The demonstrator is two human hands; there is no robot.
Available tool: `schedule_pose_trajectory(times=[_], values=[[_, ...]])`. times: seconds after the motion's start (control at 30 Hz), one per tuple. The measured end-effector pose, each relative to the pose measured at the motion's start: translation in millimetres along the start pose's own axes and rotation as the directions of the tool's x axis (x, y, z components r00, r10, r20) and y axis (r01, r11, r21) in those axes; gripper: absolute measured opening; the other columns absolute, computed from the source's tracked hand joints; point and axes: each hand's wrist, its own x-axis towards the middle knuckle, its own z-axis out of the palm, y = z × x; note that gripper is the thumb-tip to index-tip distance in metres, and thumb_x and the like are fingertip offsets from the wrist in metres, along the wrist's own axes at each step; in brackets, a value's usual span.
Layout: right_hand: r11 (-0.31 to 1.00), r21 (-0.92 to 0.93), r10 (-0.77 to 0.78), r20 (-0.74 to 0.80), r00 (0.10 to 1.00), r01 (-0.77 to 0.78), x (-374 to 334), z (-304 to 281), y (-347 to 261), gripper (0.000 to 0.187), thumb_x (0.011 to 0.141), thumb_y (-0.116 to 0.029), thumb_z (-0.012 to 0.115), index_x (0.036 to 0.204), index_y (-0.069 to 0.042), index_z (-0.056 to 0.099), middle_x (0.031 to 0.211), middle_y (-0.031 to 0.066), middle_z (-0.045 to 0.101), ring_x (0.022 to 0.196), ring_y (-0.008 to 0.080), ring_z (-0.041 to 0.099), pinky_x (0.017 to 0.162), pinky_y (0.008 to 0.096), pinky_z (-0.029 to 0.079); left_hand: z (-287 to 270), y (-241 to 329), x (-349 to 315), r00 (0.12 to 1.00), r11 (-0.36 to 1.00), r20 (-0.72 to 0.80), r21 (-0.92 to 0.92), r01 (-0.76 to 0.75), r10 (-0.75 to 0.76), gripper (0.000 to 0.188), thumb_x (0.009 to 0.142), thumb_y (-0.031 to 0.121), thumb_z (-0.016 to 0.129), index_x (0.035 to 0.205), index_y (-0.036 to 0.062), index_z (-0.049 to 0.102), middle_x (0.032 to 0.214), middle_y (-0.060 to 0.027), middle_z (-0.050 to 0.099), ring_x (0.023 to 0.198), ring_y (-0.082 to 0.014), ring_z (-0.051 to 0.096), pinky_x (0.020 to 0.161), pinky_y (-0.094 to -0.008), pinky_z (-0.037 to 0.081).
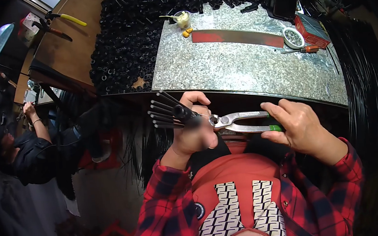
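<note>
My left hand (183, 139) is closed around a black tubular piece (182, 112) with several thin black rods (161, 113) fanning out to the left. A thin shiny strand, perhaps wire, shows beside the piece. In my right hand (299, 123) is a pair of pincers (239, 117) with green grips, the fingers wrapped around both handles. The metal jaws meet the work right beside my left fingers. Whether they bite on the strand or on the tubular piece I cannot tell. Both hands are in front of the table's near edge, above my lap.
On the speckled board (184, 66) lie a red-and-grey strip (236, 38), a white bowl (293, 38) of small metal bits, a screwdriver (310, 49) and a plastic cup (183, 20). Black parts (122, 60) heap behind and left. Long black rods (357, 70) hang right. Another person (24, 152) works at left.
</note>
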Motion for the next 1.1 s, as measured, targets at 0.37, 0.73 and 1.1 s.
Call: schedule_pose_trajectory(times=[0.37, 0.73, 1.1], values=[[0.973, -0.219, -0.081, -0.023, 0.996, 0.074, 0, -26, -12, 0.063, 0.070, -0.037, 0.072, 0.120, -0.003, 0.054, 0.069, 0.0072, 0.042, 0.059, 0.0212, 0.048, 0.052, 0.0346, 0.040, -10, -13, 0, 0.967, 0.981, 0.228, -0.125, 0.146, -0.115, 0.079, 0.044, 0.039, 0.086, 0.093, 0.0106, 0.031, 0.060, 0.0065, 0.043, 0.054, -0.0023, 0.037, 0.049, -0.0183, 0.028], [0.976, -0.209, -0.047, 0.080, 0.996, 0.063, 4, -13, -7, 0.057, 0.072, -0.036, 0.072, 0.115, -0.001, 0.055, 0.072, 0.0095, 0.048, 0.061, 0.0244, 0.053, 0.054, 0.0356, 0.044, -11, -22, -1, 0.970, 0.983, 0.199, -0.095, 0.159, -0.137, 0.074, 0.047, 0.033, 0.091, 0.085, 0.0126, 0.030, 0.058, 0.0060, 0.036, 0.052, -0.0040, 0.033, 0.048, -0.0212, 0.028], [0.584, 0.751, 0.177, 0.253, 0.951, -0.308, -7, 16, 2, 0.055, 0.086, -0.051, 0.054, 0.108, -0.001, 0.046, 0.075, 0.0122, 0.058, 0.061, 0.0195, 0.058, 0.058, 0.0288, 0.048, -27, -8, 4, 0.991, 0.958, 0.121, -0.287, -0.011, 0.048, 0.058, 0.069, 0.055, 0.071, 0.089, 0.0091, 0.042, 0.059, 0.0018, 0.042, 0.050, -0.0062, 0.038, 0.049, -0.0224, 0.034]])
